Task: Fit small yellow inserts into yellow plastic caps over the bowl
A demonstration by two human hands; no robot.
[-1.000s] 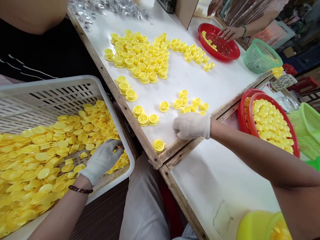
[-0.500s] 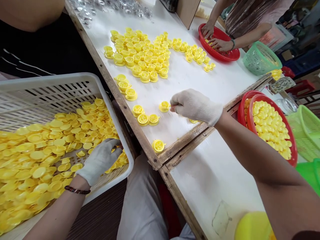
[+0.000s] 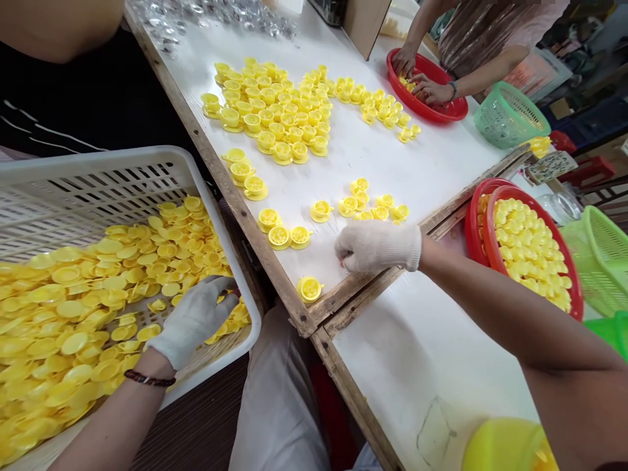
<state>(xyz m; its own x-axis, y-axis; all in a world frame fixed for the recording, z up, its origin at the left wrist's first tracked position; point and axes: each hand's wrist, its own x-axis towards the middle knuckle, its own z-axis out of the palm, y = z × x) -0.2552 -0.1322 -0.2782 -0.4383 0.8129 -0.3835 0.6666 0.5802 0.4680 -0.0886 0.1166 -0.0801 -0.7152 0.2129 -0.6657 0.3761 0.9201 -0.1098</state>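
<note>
My gloved left hand [image 3: 196, 317] is inside a white slotted basket [image 3: 98, 173], near its right wall. Its fingers are curled over small yellow plastic saucers [image 3: 115, 294]; whatever they grip is hidden. My gloved right hand [image 3: 370, 245] is closed low over the white tabletop, by the wooden edge strip, and I cannot make out what is in its fingers. Just behind it stand small yellow cups on saucers [image 3: 360, 199]. A single filled cup [image 3: 321, 210] sits to its left, and another cup [image 3: 309, 288] is at the table corner.
A large cluster of yellow cups [image 3: 275, 108] covers the table further back. Clear plastic pieces [image 3: 216, 23] lie beyond. Across the table a co-worker's hands [image 3: 426, 88] are in a red basin [image 3: 451, 118]. On the right, another red basin [image 3: 490, 222] holds yellow pieces.
My right hand has moved down and slightly toward me, away from the single cup, uncovering the cups behind it. My left hand stays in nearly the same place in the basket.
</note>
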